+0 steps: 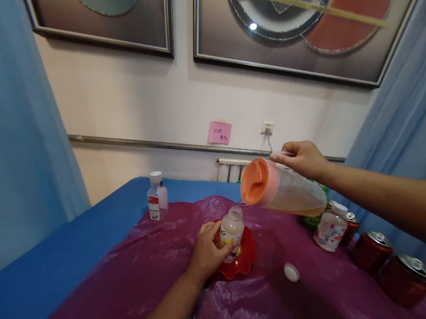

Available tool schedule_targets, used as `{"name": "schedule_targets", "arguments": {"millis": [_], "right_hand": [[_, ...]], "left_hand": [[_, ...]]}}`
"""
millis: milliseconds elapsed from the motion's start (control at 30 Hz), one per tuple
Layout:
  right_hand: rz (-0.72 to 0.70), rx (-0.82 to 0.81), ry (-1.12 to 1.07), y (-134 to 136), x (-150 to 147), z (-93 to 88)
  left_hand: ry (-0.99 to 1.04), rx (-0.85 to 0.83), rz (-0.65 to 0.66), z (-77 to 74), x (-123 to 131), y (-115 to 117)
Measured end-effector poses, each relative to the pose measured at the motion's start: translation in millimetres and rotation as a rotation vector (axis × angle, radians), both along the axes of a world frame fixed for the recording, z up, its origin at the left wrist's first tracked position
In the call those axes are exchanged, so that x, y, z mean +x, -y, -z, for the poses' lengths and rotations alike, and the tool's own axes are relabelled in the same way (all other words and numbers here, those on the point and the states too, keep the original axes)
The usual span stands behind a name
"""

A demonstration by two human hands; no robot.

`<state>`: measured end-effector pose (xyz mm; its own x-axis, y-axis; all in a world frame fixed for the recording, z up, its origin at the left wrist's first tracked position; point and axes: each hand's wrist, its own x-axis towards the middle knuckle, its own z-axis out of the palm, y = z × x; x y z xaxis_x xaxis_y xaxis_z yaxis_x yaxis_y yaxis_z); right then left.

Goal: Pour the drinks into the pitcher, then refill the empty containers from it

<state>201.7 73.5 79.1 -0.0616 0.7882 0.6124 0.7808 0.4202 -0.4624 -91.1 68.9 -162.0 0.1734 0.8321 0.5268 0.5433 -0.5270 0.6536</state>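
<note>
My left hand [210, 250] is wrapped round a small clear bottle [232, 228] with a printed label and an uncapped mouth. The bottle is over a red scalloped dish [248, 253]; its base is partly hidden by my fingers. Up to the right, my right hand [303, 158] grips the handle of a clear pitcher [294, 195] with an orange lid [255, 181]. The pitcher is tipped to the left, with pale yellowish liquid along its lower side. Its lid is just above the bottle's mouth, where a thin stream appears to fall. A white cap [291, 272] lies to the right of the dish.
A purple plastic sheet [148, 279] covers part of the blue surface [118, 208]. One capped bottle [157, 196] stands at the back left. At right are another capped bottle [331, 228], several red cans [372, 251] and something green behind the pitcher. Blue curtains [19, 118] hang on both sides.
</note>
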Motion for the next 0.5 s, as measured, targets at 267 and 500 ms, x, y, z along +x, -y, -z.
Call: {"name": "schedule_targets", "arguments": {"millis": [267,500], "right_hand": [[-0.012,0.012,-0.012,3.0,-1.6,-2.4],[-0.007,0.011,-0.008,3.8,-2.8,-3.8]], "left_hand": [[0.01,0.009,0.001,1.9,0.0,-1.1],[0.007,0.004,0.01,2.0,-0.4,-0.5]]}}
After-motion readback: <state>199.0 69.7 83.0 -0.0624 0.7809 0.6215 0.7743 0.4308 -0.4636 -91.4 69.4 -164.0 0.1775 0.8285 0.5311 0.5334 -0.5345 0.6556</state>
